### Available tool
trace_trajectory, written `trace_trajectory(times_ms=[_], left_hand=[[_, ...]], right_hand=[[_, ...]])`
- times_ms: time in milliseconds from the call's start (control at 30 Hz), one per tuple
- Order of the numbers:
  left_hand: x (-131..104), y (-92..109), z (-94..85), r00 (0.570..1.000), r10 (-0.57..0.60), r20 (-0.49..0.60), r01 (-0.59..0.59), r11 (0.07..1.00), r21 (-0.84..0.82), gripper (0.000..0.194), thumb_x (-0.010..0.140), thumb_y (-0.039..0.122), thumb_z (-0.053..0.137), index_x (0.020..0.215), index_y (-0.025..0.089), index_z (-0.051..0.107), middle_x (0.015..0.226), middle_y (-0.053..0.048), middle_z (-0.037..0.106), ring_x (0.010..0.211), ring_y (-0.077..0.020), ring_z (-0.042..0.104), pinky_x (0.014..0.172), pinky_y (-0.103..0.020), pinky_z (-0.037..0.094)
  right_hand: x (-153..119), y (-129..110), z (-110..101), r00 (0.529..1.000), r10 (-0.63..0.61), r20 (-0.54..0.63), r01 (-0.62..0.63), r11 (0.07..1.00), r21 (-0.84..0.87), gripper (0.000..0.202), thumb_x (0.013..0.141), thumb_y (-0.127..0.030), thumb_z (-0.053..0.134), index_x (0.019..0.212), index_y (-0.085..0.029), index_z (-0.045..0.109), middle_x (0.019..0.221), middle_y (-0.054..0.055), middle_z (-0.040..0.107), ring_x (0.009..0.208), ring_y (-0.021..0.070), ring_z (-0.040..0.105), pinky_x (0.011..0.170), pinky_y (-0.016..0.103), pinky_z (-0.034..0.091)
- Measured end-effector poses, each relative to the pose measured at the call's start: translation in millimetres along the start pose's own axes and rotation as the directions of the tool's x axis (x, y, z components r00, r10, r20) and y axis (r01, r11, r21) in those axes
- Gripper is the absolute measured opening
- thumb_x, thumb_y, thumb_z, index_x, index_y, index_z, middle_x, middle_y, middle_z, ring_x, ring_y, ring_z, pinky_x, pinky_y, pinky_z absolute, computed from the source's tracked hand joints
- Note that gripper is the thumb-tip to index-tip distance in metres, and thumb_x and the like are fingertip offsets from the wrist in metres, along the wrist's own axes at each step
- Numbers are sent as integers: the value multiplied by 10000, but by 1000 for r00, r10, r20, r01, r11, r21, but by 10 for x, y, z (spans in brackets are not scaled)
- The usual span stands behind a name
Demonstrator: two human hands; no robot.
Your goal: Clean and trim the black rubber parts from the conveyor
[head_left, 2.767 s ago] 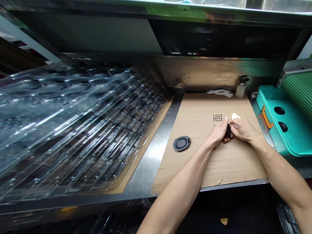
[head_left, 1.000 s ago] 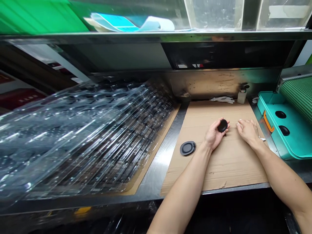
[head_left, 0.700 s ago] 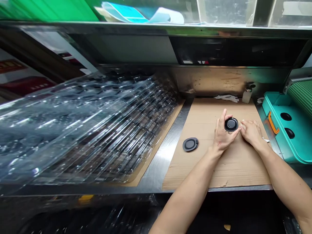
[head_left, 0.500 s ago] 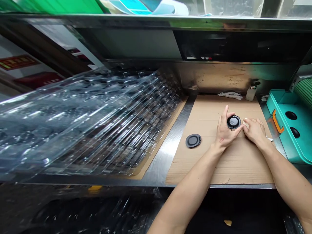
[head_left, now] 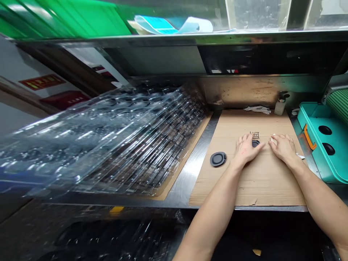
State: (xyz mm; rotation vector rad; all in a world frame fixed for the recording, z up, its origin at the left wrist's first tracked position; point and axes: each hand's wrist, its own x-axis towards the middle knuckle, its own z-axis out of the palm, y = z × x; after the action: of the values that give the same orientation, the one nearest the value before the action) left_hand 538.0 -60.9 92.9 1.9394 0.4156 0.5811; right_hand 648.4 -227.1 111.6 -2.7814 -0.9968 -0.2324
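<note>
My left hand (head_left: 247, 148) is over the cardboard sheet (head_left: 233, 127), its fingers curled around a round black part (head_left: 256, 144) that is partly hidden by the hand. Close by on the right, my right hand (head_left: 282, 145) has its fingers bent and together, with a small white piece (head_left: 273, 140) at the thumb and fingertips. Another round black part (head_left: 218, 159) lies flat on the cardboard, left of my left hand. Printed dark marks show on the cardboard just beyond the left hand.
Stacked clear plastic trays (head_left: 130, 137) fill the left side. At the right stands a teal bin (head_left: 315, 159) with an orange handle and black round parts inside. A small bottle (head_left: 280, 106) and white gloves (head_left: 257, 109) sit at the back. A metal shelf (head_left: 168, 40) runs above.
My left hand has lowered the black part toward the cardboard and turned palm down, uncovering the printed marks. My right hand has hardly moved. The view has shifted slightly.
</note>
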Motion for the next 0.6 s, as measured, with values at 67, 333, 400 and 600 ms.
trace_trajectory(times_ms=[67,333,400,600], left_hand=[[-91,35,5,995,43,90,-52,993,103,650,687,383,878,1289,282,654,1355,-141,608,1373,-412,401,1234,-534,186],[562,17,-198,993,118,-5,-101,872,479,528,864,228,587,1391,222,581,1404,-208,552,1367,-415,412,1171,-579,295],[849,-47,-363,998,58,-29,-30,813,582,591,857,199,537,1448,189,539,1470,-230,484,1412,-423,370,1163,-579,304],[1025,-457,-561,974,-135,180,-34,701,712,624,943,380,440,1533,175,438,1626,-224,365,1534,-414,261,1200,-651,214]], right_hand=[[-12,-19,-4,1000,-2,4,2,1000,3,392,1008,-411,502,1312,-234,673,1286,106,697,1166,303,558,982,399,373],[-115,-211,-90,994,-108,25,107,994,16,318,1029,-362,464,1192,-215,694,1252,123,689,1152,295,536,960,396,374],[-136,-267,-107,989,-143,28,142,989,37,316,1032,-350,458,1189,-210,693,1273,122,677,1162,292,527,966,396,376],[-173,-369,-132,980,-188,63,180,978,108,326,1029,-326,447,1144,-176,713,1250,137,674,1181,301,516,986,417,389]])
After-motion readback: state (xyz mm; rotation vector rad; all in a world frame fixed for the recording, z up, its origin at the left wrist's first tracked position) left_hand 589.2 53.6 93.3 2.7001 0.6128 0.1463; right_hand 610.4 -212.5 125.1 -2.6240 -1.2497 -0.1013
